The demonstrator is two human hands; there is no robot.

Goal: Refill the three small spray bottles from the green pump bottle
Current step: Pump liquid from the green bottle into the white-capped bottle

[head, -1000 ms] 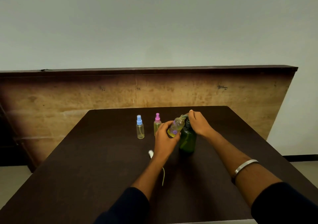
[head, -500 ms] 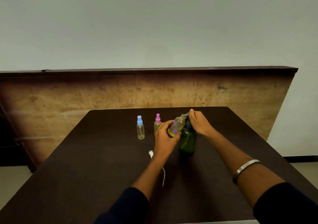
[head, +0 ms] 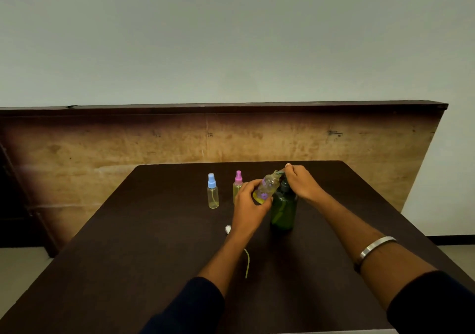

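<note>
Nearest the viewer, a loose spray top with its thin dip tube (head: 247, 263) lies on the dark desk (head: 133, 256), on the near side of the green pump bottle (head: 282, 211), so one small bottle is open and this looks like the filling step for it.

The left hand (head: 248, 206) grips that uncapped small bottle (head: 267, 188) round its lower half and holds it tilted, lifted off the desk, its open mouth leaning against the spout at the top of the green pump bottle. A little yellowish liquid pools in its low end, and a purple mark shows on its clear wall. The right hand (head: 302, 183) rests on the pump head, fingers curled over it and pressing down.

The green pump bottle stands upright, translucent dark green with a darker collar.

The next move calls for steady pumping with the mouth kept under the spout, else liquid will run onto the desk; then the top must go back on.

Farther off, left of the green pump bottle, the pink-capped bottle (head: 238, 183) and the blue-capped bottle (head: 212, 192) stand capped and upright.
</note>
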